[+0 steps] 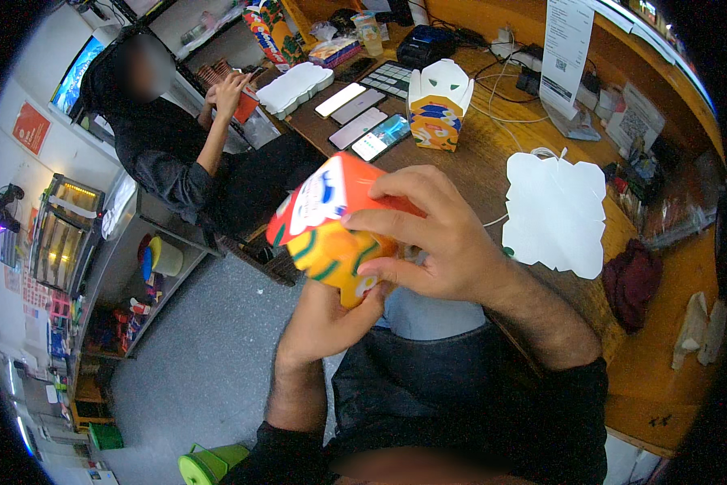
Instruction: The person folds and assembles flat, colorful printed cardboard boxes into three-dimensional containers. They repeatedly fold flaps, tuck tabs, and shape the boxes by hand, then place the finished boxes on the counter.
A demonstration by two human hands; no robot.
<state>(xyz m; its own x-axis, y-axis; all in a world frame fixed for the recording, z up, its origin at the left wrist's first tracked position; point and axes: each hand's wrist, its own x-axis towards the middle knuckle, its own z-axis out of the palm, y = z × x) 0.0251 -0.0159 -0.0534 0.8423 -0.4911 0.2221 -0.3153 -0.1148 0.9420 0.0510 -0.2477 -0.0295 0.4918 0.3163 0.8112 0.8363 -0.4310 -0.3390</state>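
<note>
In front of my body I hold a paper food box (331,242), printed red, white and yellow-orange with green stripes. It is tilted and slightly blurred. My left hand (327,323) grips its lower end from below, with the thumb along the side. My right hand (432,230) closes on its right side, fingers over the red part and thumb lower down. A similar box (436,109), folded into shape with white top flaps raised, stands on the wooden table. Right of my right forearm lies a flat white carton sheet (553,214) with a scalloped outline.
Several phones (380,137) lie on the table (485,174) beside a stack of white cartons (295,87). A person (194,153) in dark clothing sits at left, hands raised near a red piece. Cables, a hanging paper slip (566,52) and a maroon cloth (630,283) occupy the right side.
</note>
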